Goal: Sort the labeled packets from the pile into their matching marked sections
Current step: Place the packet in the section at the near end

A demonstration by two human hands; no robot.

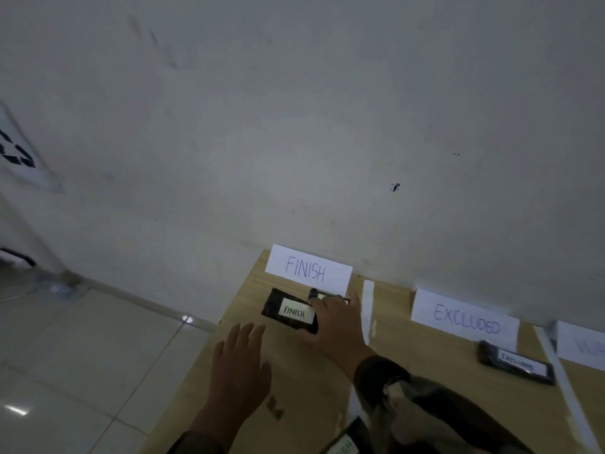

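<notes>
A black packet labeled FINISH (288, 311) lies on the wooden table in the section headed by a white FINISH card (307, 270). My right hand (337, 322) grips the packet's right end, thumb below and fingers over the top. My left hand (240, 365) hovers flat, fingers apart, over the table's left part, holding nothing. A second black packet labeled EXCLUDED (517, 363) lies below the white EXCLUDED card (465, 319) in the section to the right. Another labeled packet (347, 444) shows partly at the bottom edge, under my right sleeve.
White tape strips (367, 306) divide the wooden table (301, 381) into sections. A third white card (586, 347) sits blurred at the far right. The table backs onto a grey wall; tiled floor (82, 355) lies to its left.
</notes>
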